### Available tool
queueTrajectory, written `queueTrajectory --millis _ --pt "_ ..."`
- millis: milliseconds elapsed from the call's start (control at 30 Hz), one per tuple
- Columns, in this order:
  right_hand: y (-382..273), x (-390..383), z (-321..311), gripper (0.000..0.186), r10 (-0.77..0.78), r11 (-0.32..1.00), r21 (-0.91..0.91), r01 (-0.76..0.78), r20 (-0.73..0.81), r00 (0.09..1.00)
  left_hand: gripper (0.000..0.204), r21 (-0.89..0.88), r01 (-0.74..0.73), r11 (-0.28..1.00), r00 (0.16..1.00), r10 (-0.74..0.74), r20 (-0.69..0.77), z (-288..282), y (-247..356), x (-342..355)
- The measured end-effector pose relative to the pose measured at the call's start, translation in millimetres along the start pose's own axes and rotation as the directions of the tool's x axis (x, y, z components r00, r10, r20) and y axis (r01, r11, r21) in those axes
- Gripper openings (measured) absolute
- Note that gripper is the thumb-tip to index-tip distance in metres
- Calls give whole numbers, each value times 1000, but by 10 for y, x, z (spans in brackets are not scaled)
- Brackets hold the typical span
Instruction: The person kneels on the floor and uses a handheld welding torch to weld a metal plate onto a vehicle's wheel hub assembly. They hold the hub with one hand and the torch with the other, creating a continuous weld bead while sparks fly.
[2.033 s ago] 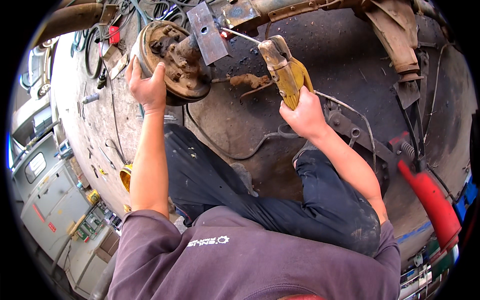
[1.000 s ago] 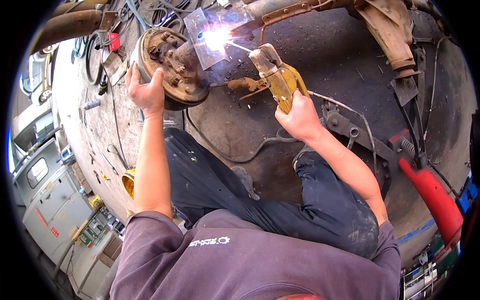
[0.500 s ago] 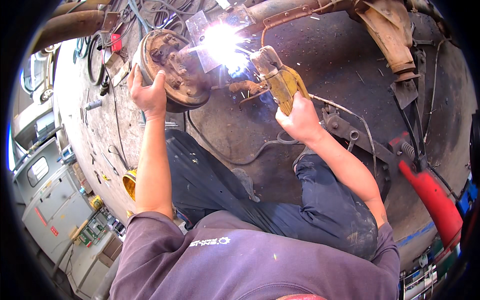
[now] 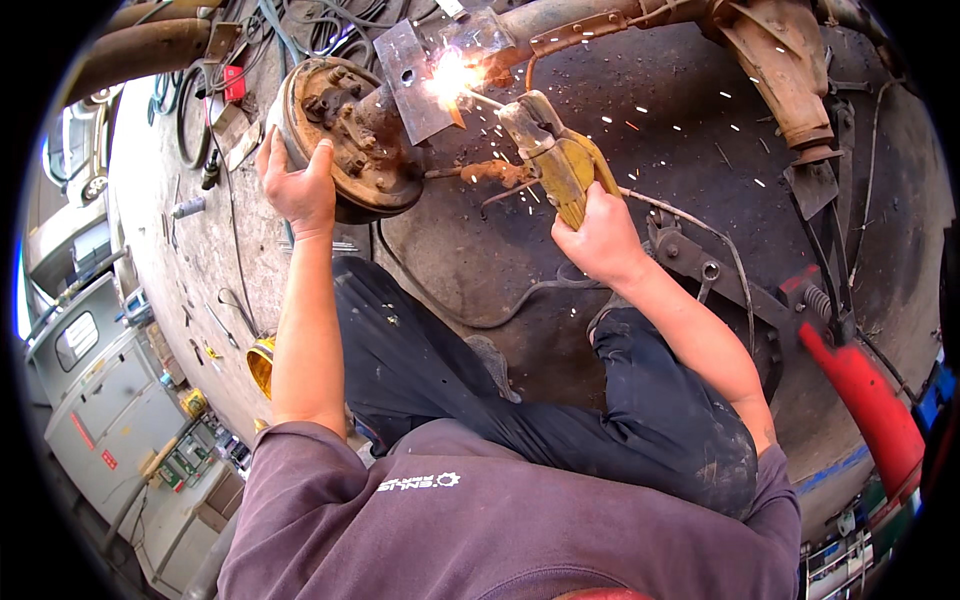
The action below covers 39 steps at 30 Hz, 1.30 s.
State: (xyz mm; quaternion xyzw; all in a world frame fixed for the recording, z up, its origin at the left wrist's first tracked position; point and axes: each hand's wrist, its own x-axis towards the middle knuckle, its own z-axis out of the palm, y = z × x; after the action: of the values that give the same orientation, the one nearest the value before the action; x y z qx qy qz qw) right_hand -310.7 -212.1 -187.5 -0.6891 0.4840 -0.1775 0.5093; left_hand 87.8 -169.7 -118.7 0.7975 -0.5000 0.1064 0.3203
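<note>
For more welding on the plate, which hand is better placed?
Likely the right hand: it grips the holder, whose rod reaches the glow beside the plate. The left hand is at the drum.

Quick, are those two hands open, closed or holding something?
Left hand: open, against the rusty drum.
Right hand: closed, holding the yellow welding clamp.

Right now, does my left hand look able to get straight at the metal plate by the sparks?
Probably not: the left hand is at the left edge of the rusty drum, which lies between it and the metal plate. Bright sparks flare at the plate's right side.
</note>
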Motion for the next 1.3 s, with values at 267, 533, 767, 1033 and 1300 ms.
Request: queueTrajectory --millis 267,533,767,1033,1300 --pt "-45 34 -50 35 -117 993 11 118 -18 993 67 59 -80 995 997 80 4 -6 -270 -1" --pt "-9 21 -80 34 -80 990 107 90 -96 992 68 28 19 999 1000 -18 -17 11 11 -30" --pt "-15 9 -93 38 27 996 85 -27 -5 1000 67 23 -2 1000 1000 2 -19 19 -2 -36" --pt "40 30 -54 36 15 998 62 -15 13 1000 67 46 -12 999 1000 13 -15 4 25 -44" --pt "25 51 -57 35 -5 999 33 4 18 1000 68 21 -8 1000 1000 9 -26 26 -9 -49"
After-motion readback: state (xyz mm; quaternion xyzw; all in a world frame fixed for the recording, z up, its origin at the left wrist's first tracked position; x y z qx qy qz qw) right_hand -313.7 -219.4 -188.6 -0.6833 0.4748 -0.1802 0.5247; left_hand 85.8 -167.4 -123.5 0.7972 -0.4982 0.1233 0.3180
